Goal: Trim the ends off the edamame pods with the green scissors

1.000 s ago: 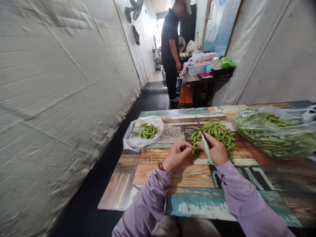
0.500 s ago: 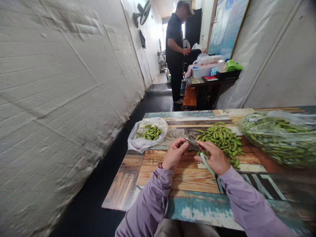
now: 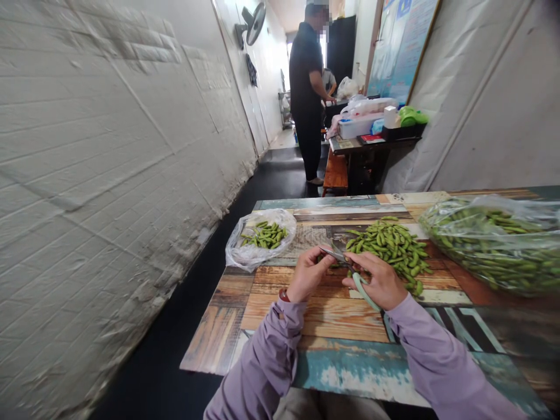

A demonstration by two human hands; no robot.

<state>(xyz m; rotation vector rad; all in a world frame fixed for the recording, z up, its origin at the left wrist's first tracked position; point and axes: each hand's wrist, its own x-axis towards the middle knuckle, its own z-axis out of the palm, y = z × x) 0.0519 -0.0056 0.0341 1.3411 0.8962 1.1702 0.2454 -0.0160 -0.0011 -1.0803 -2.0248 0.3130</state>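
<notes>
My right hand is closed around a pair of scissors with pale green handles. Their metal blades point left, reaching the fingertips of my left hand. That left hand is pinched on an edamame pod, mostly hidden by the fingers and blades. Just beyond my right hand lies a heap of green edamame pods on the patchwork wood-print table. To the left, an open clear plastic bag holds a smaller batch of pods.
A large clear bag full of edamame rests at the table's right. Beyond the table, a person in dark clothes stands beside a second table with boxes and bags. A white wall runs along the left.
The scissor blades have shifted slightly left, and their tips now overlap my left fingertips. In the background, the person has turned and lowered a hand toward things on the far table.
</notes>
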